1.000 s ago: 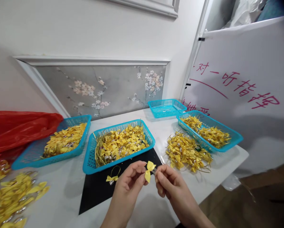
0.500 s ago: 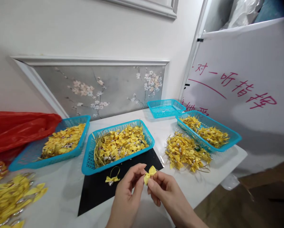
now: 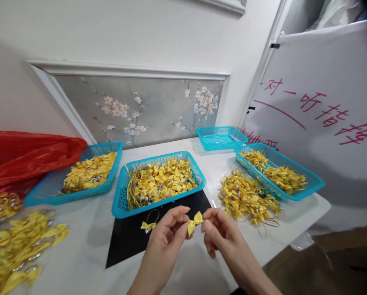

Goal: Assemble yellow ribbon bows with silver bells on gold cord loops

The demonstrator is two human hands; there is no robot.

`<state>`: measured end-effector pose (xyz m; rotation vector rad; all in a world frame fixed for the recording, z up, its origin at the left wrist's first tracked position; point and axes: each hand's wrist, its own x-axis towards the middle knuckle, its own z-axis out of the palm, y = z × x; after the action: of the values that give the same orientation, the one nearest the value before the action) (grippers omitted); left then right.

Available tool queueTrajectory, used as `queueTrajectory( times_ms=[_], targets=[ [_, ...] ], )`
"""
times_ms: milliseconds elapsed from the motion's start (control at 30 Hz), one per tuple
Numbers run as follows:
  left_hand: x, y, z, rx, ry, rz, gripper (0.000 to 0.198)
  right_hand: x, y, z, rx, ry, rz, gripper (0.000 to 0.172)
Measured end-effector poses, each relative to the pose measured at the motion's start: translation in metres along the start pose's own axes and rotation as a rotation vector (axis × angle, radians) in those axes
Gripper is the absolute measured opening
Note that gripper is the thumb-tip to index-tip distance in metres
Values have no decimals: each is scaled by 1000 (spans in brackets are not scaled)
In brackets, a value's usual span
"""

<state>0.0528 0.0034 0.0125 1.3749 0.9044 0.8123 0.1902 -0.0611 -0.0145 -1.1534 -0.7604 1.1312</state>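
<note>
Between my two hands is a small yellow ribbon bow (image 3: 195, 222), held above the near edge of the table. My left hand (image 3: 168, 235) pinches its left side between thumb and fingers. The fingertips of my right hand (image 3: 222, 231) are closed at the bow's right end. Just left of my left hand, another yellow bow (image 3: 148, 225) with a silvery bell-like bead and a thin gold loop lies on a black mat (image 3: 125, 241). Behind the mat, its front edge over it, stands a blue basket (image 3: 159, 209) full of such bows.
A loose heap of bows (image 3: 248, 196) lies right of my hands, beside a blue basket (image 3: 315, 184) of bows. Another blue basket (image 3: 222, 141) stands against the wall. At left are a bow-filled basket (image 3: 73, 199), a red plastic bag (image 3: 26, 157) and a bow pile (image 3: 20, 250).
My right hand has shifted slightly right, from the bow's front to its right end, so more of the bow shows. The whole view has swung a little to the left.
</note>
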Motion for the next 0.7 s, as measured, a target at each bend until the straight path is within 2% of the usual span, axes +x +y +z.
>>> queueTrajectory(
  times_ms=[100,200,267,333,433,567,700],
  targets=[
    [3,1,1,2,-19,-5,20,2,-7,-5,-82,-34,-3,37],
    [4,-1,2,-57,33,-19,19,2,-12,-7,-126,-32,-8,37],
    [4,-1,2,-140,67,-42,24,1,-14,-6,-130,7,-28,36],
    [2,-1,2,-186,57,-64,29,0,-15,-4,-144,29,-35,35],
    [-1,1,3,-117,26,-59,25,-1,-14,-2,-167,17,-40,34],
    [-3,0,4,-125,58,-60,9,-2,-11,-1,-111,-11,-2,34],
    [-3,-3,3,-267,70,-131,14,-3,-10,-1,-6,-12,61,35]
  ],
)
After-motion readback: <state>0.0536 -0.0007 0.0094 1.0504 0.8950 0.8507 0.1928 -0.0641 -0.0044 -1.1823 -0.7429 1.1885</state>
